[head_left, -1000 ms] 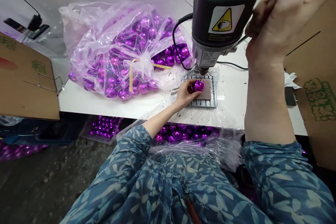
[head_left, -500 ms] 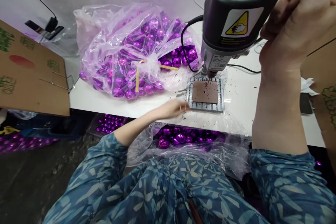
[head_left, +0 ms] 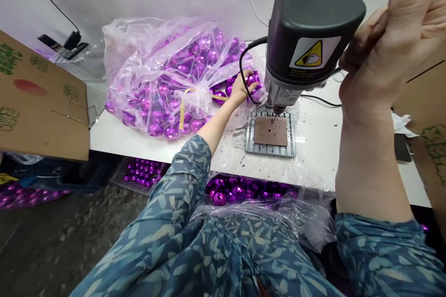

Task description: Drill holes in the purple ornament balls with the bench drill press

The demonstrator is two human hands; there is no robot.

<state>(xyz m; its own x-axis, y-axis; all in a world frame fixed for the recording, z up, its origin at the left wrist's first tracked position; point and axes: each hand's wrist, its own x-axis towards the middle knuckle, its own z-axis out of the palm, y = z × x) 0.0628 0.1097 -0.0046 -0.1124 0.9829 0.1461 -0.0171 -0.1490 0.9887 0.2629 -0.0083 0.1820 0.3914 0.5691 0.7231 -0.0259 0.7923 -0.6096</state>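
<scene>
At the mouth of the clear plastic bag (head_left: pixel 135 79), my left hand (head_left: pixel 240 89) has its fingers curled round a shiny purple faceted ball (head_left: pixel 252 79). Other purple balls lie close beside it. My right hand (head_left: pixel 393 46) is raised and closed at the right side of the bench drill press (head_left: pixel 313 23), on its feed lever, which the hand mostly hides. Below the drill, a brown square block (head_left: pixel 271 137) with a small dark hole lies on the slotted metal base (head_left: pixel 270 152).
Dark shavings are scattered over the white table (head_left: pixel 313 148) around the base. Under the table edge, purple balls (head_left: pixel 240 191) fill a plastic-lined container. Cardboard boxes stand left (head_left: pixel 42 106) and right (head_left: pixel 432 139). A black cable (head_left: pixel 245 51) loops beside the drill.
My left hand has moved from the front left corner of the drill base up and back to the balls at the bag's mouth. My right hand stays by the drill.
</scene>
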